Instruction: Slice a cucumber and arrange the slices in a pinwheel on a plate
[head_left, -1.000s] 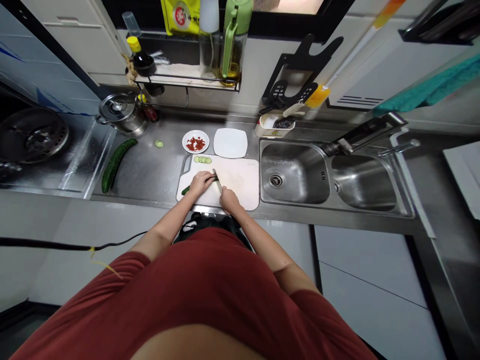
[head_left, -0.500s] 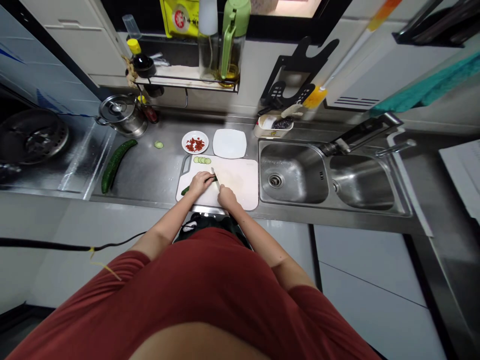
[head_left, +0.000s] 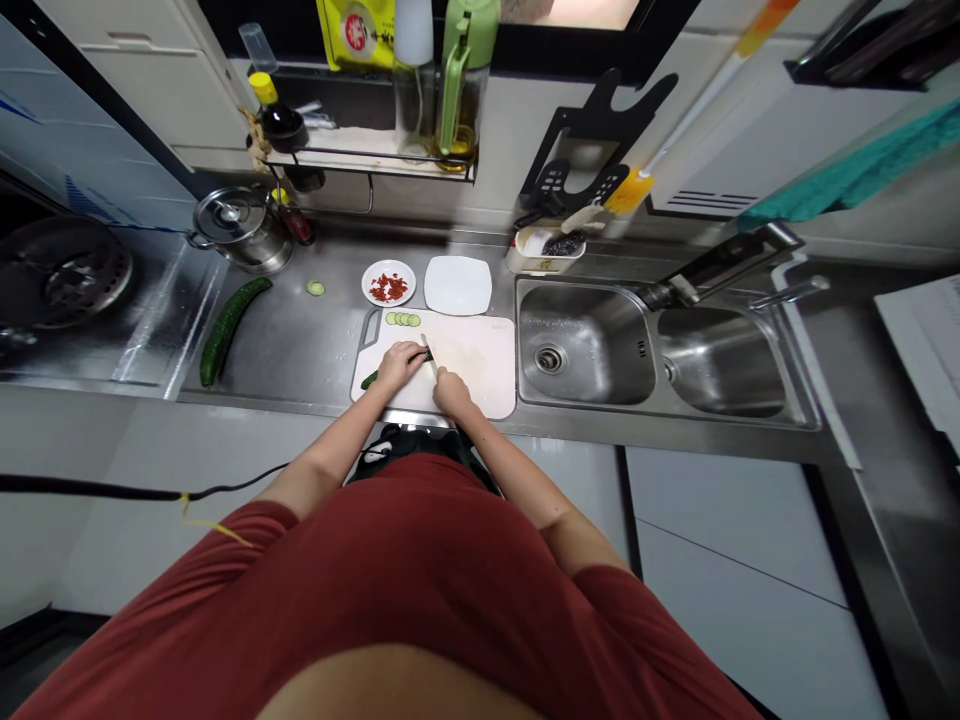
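On a white cutting board point(head_left: 480, 370), my left hand point(head_left: 399, 366) is closed over a green cucumber point(head_left: 369, 380), whose near end sticks out below the palm. My right hand point(head_left: 451, 393) grips a knife point(head_left: 429, 350) by the handle. Its blade points away from me and stands against the cucumber's cut end, close to my left fingertips. Several cucumber slices point(head_left: 403, 319) lie in an overlapping row at the board's far left. Most of the held cucumber is hidden under my left hand.
Behind the board stand a plate of chopped red pieces point(head_left: 388, 288) and a white square plate point(head_left: 457, 285). A whole cucumber point(head_left: 229, 330) and a cucumber end piece point(head_left: 315, 288) lie to the left, near a steel pot point(head_left: 240, 235). To the right is a double sink point(head_left: 585, 345).
The view has shifted very slightly. Both hands, the knife and the cucumber keep nearly the same places on the board.
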